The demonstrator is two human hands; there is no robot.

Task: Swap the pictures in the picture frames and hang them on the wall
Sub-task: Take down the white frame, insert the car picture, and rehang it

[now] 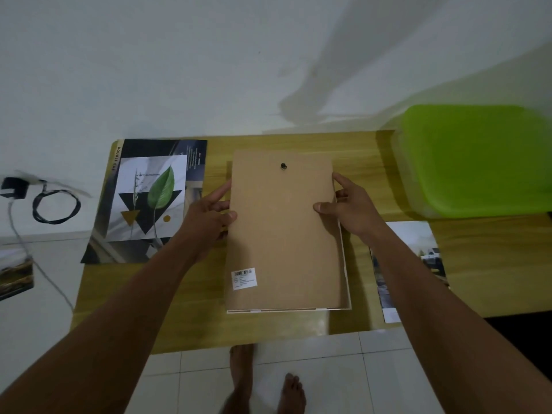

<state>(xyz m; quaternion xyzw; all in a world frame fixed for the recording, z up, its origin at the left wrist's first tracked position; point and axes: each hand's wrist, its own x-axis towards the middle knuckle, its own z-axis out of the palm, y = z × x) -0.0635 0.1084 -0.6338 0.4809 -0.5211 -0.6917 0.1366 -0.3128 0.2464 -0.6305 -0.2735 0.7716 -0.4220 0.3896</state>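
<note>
Head: backboard (283,234) betw. L-grip (209,216), R-grip (350,208)

Frame (283,234) mid-table (203,309) — leaf print (146,198) left, photo (418,264) right

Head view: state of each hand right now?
Left hand: holding the backing board by its left edge.
Right hand: holding its right edge.

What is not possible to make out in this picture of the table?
Head view:
- Frame: its front faces down under the backing board, so any picture inside is hidden.
- Truck photo: the right arm covers its left part.
- Label on the board: print too small to read.
- Dark flat thing by the cable: cut off by the left edge.
</note>
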